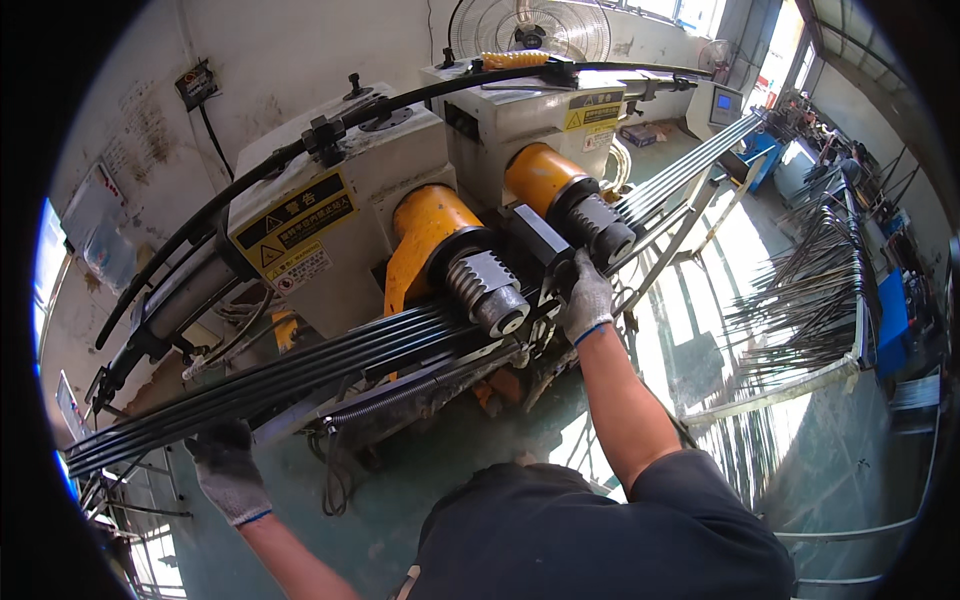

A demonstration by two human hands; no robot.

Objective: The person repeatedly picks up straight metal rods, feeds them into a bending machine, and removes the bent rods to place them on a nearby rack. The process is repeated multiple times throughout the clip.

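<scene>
Several long dark metal rods [300,388] lie side by side across the machine, running from the lower left toward the rollers. My left hand [228,470], in a grey-white work glove with dark fingers, is closed at the near side of the rods, its fingertips hidden beneath them. My right hand [588,305], gloved too, is at the end of a dark rectangular block [540,235]. Its fingers are bent against the block's near side; what they grip is hidden. Beside it, two ridged metal rollers [487,290] [597,225] stick out from orange housings [430,222] [545,178].
Grey machine housings [400,150] with yellow-black warning labels [295,220] stand ahead, crossed by a black hose [220,185]. At the right, a rack [800,395] holds many thin rods. A fan [530,35] stands behind, and a coil spring [400,400] hangs below the bed.
</scene>
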